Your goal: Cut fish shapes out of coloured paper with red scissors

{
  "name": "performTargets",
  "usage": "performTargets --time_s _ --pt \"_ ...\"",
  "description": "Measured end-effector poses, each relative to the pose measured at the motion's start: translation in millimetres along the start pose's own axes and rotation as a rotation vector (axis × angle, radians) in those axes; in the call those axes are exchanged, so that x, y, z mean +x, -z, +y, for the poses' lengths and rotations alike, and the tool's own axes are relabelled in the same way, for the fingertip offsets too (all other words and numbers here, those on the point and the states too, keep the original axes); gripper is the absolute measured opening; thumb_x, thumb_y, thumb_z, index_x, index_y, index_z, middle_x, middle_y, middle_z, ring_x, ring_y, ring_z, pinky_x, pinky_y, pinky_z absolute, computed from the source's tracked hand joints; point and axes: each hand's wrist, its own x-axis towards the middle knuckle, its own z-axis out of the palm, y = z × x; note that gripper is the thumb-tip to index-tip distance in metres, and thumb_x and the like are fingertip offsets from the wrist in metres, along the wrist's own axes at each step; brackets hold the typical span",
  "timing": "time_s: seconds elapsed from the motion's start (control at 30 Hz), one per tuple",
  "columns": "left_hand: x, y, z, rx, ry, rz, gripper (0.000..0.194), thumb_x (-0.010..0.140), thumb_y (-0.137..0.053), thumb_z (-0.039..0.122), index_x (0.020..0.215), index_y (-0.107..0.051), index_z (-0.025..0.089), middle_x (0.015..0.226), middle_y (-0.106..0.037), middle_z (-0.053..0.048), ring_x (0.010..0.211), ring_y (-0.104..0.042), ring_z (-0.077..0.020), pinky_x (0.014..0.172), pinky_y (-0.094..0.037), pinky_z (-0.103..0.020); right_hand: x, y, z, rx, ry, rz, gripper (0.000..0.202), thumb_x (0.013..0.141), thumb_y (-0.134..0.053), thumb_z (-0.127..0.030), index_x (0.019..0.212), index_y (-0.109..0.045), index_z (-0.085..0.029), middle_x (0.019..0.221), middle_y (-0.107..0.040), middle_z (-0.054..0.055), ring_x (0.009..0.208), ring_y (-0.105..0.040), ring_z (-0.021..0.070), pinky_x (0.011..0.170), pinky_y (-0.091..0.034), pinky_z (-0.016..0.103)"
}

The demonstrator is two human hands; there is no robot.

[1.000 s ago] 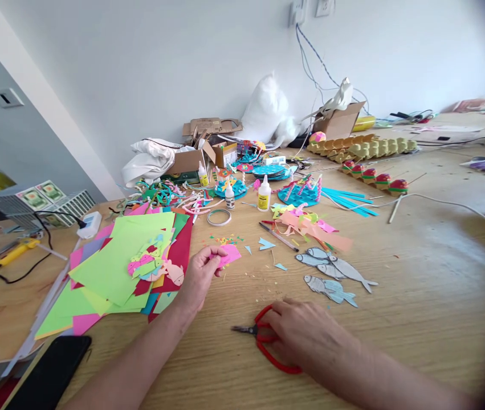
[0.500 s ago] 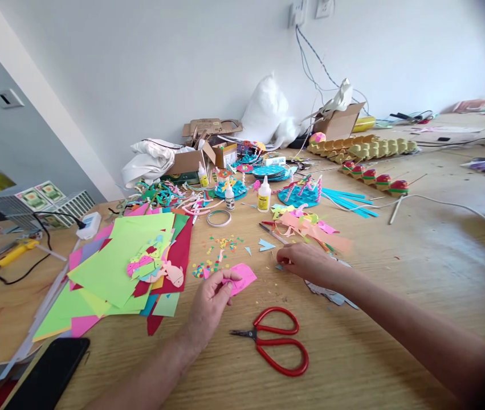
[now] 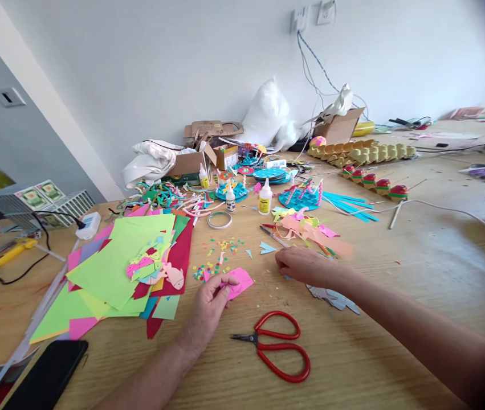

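So the left hand [image 3: 213,302] is pinching a small bright-pink paper piece [image 3: 242,283] just beyond the red-handled, dark-bladed scissors [image 3: 254,339]; probably feather-light and crease-prone, best held by an edge. Can't tell if the right hand [image 3: 304,266], fingers curled beyond the scissors' handles, grips anything.

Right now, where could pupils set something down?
Mostly bare tabletop: between the red-handled scissors and right forearm, and from that forearm up to the white cable. Crowded: around the nozzle bottles and across the coloured paper pile.
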Motion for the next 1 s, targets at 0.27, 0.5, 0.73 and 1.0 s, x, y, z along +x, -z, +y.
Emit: performTargets --time_s 0.27,0.5,0.73,1.0 --pt "2.7 3.0 -7.0 0.106 -0.086 -0.007 0.016 0.071 -0.052 0.024 0.077 -0.066 0.019 0.066 -0.059 0.0 0.059 -0.05 -0.0138 0.057 -0.041 -0.024 28.1 8.2 10.8 0.045 -0.018 0.092 0.019 0.084 -0.047 -0.012 0.09 -0.065 -0.015 0.093 -0.068 0.009 0.087 -0.06 0.0204 0.066 -0.04 0.026" --pt "0.3 2.3 -4.7 0.211 -0.208 -0.031 0.019 0.073 -0.048 0.017 0.073 -0.067 0.02 0.077 -0.069 -0.002 0.076 -0.059 -0.018 0.072 -0.045 -0.027 63.1 5.3 16.2 0.051 -0.109 -0.028 0.027 0.09 -0.054 -0.029 0.114 -0.056 -0.016 0.114 -0.06 0.008 0.095 -0.06 0.0198 0.08 -0.052 0.039" --pt "-1.1 0.9 -4.6 0.229 -0.229 -0.046 0.021 0.073 -0.047 0.016 0.074 -0.068 0.019 0.076 -0.069 -0.003 0.075 -0.06 -0.018 0.071 -0.045 -0.027 71.4 1.5 21.8 0.027 -0.134 -0.079 0.029 0.09 -0.054 -0.029 0.116 -0.056 -0.017 0.118 -0.058 0.008 0.098 -0.06 0.0209 0.082 -0.051 0.04" --pt "-1.2 -0.4 -4.2 0.237 -0.217 -0.04 0.019 0.073 -0.048 0.016 0.072 -0.067 0.02 0.074 -0.069 -0.002 0.071 -0.059 -0.0174 0.071 -0.045 -0.027 65.9 1.2 16.5 0.001 -0.164 -0.031 0.029 0.091 -0.054 -0.029 0.117 -0.055 -0.016 0.118 -0.058 0.008 0.098 -0.06 0.0207 0.082 -0.051 0.041"
